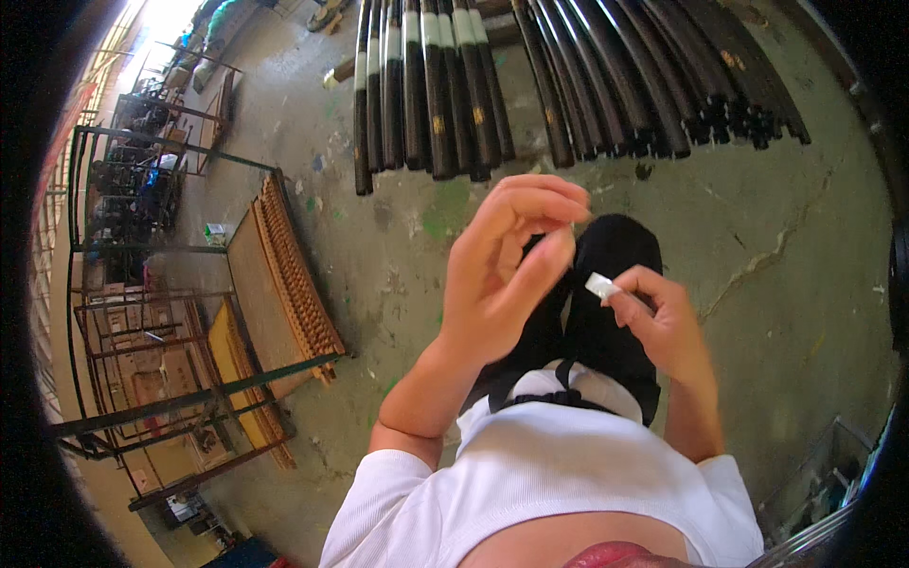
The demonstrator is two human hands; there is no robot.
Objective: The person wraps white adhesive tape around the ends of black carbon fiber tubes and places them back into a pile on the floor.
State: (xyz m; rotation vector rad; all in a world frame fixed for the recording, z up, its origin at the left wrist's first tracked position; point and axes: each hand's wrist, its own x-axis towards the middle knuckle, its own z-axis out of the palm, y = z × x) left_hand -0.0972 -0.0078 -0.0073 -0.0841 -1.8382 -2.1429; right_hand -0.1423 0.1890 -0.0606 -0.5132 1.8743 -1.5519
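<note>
My left hand (511, 265) is raised in front of my body, its fingers curled toward the thumb in a loose pinch. Whatever may be between those fingertips is too small to make out. Lower and to the right, my right hand (658, 317) grips a small white block-like piece (598, 286) between thumb and fingers. The piece sticks out toward the left hand, apart from it. Beyond my hands lie long dark glossy poles: one group (436, 114) has whitish bands, and another group (615, 85) fans out to the right.
Dark metal racks (170, 417) stand along the left, with a brown panel (270, 256) carrying a row of rounded wooden pieces. A yellow board (237, 374) sits lower in the racks. The concrete floor (776, 256) is cracked and paint-stained. A wire-like frame (833, 464) is at the lower right.
</note>
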